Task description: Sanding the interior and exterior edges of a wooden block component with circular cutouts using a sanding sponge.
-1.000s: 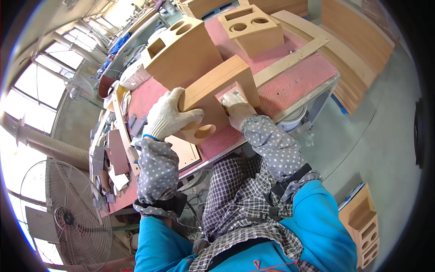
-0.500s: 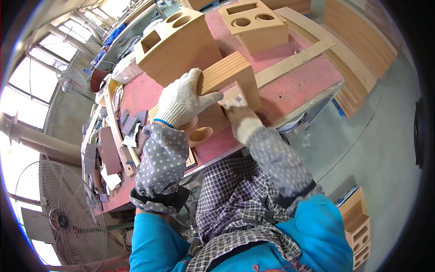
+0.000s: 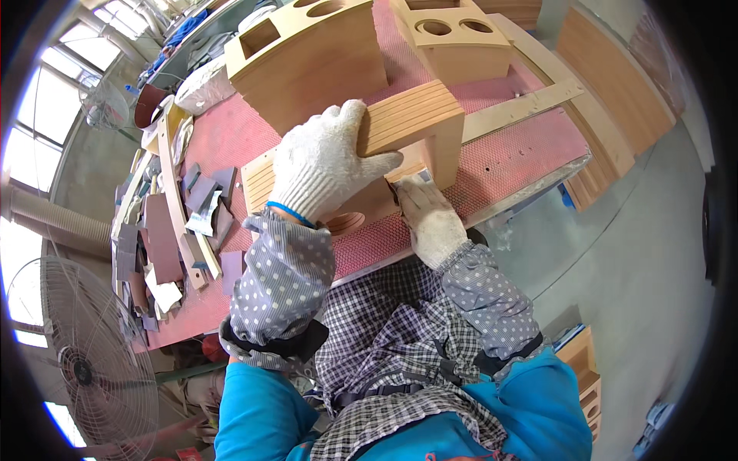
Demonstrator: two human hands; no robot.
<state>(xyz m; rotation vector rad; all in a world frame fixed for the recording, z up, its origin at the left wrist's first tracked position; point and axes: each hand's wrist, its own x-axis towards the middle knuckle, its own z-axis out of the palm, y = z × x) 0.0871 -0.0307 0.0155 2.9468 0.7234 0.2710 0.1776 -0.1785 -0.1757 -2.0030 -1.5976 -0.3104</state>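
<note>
Head view: two hands (image 3: pixel 321 165) (image 3: pixel 429 219) touch one wooden box (image 3: pixel 411 115)

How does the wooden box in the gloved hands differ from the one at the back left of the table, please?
The handled box has a grooved upper face; the back box shows a smooth side. The handled box's openings face the person, while the back box's are on top. The left hand grips the handled box, while the back box stands untouched. Both are brown wooden boxes.
</note>
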